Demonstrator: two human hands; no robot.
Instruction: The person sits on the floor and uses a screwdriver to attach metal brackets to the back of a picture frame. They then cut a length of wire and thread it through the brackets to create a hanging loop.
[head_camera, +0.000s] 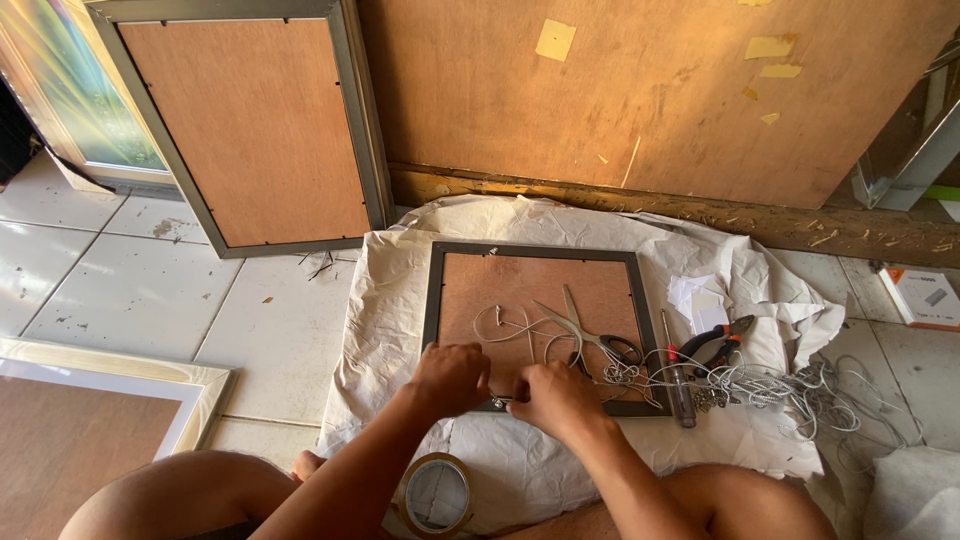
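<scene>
Hands (500, 385) on picture frame's (432, 300) near edge

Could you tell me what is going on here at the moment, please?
A person sits on the floor with a dark picture frame lying back-up on crumpled paper. Both hands, the left hand and the right hand, work close together at the frame's near edge on a small metal fitting. Scissors and white string lie on the frame's backing; a screwdriver, pliers and a roll of tape lie nearby.
</scene>
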